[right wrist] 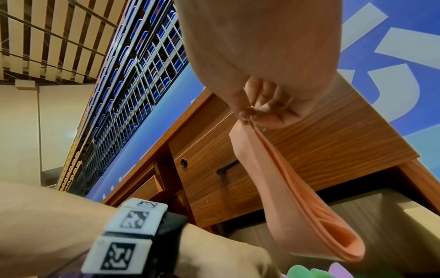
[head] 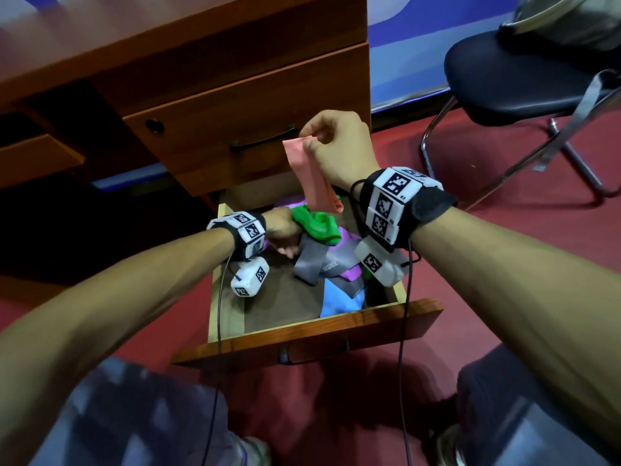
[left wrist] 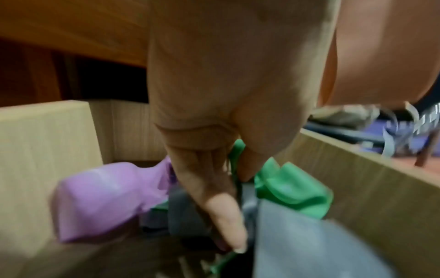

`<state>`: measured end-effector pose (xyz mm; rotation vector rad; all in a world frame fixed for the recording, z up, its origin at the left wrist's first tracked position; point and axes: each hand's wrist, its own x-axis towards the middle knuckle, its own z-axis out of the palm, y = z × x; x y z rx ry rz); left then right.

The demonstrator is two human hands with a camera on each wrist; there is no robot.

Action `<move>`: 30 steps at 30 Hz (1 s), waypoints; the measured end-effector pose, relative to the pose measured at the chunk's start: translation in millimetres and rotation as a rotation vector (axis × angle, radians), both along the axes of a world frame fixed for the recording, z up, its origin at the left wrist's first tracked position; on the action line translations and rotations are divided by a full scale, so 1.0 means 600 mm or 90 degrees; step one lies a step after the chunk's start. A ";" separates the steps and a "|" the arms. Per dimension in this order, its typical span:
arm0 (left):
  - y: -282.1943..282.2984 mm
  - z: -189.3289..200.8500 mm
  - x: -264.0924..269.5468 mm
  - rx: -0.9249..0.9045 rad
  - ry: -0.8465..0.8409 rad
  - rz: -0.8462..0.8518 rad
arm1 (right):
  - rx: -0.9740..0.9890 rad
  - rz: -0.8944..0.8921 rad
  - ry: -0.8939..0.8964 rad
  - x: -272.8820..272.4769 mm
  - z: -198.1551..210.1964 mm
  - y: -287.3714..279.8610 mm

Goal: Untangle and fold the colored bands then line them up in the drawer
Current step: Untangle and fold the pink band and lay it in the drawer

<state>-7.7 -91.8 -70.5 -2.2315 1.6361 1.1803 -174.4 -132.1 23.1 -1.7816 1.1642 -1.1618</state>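
My right hand is raised above the open drawer and pinches the top end of a pink band, which hangs down as a folded loop. My left hand is down inside the drawer and grips a crumpled green band between thumb and fingers. A tangle of other bands lies on the drawer floor: a purple one, a grey one and a blue one.
The drawer sticks out from a wooden desk, under a closed drawer with a black handle. A dark chair stands at the right on red carpet. My knees are below the drawer front. Cables hang from both wrists.
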 end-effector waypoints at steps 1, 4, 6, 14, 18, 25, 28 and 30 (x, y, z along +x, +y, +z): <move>0.006 0.010 -0.008 -0.002 0.047 -0.018 | 0.001 -0.001 -0.001 0.000 0.000 -0.001; 0.034 0.020 -0.028 -0.062 -0.061 -0.329 | 0.002 -0.002 -0.002 0.002 0.000 -0.002; 0.055 0.001 -0.038 -0.059 -0.207 -0.519 | -0.002 0.002 0.002 0.003 0.000 -0.003; 0.086 -0.072 -0.117 -0.077 -0.440 -0.637 | 0.000 0.009 0.016 0.008 -0.010 -0.007; 0.075 -0.066 -0.119 -0.142 -0.396 -0.679 | -0.001 0.007 0.012 0.006 -0.011 -0.010; 0.046 -0.070 -0.111 -0.182 -0.320 -0.663 | -0.001 0.005 0.014 0.004 -0.011 -0.011; 0.026 -0.062 -0.104 -0.238 -0.356 -0.626 | 0.003 0.005 0.010 0.004 -0.011 -0.008; 0.000 -0.063 -0.084 -0.325 -0.395 -0.557 | 0.002 0.005 0.005 0.004 -0.009 -0.007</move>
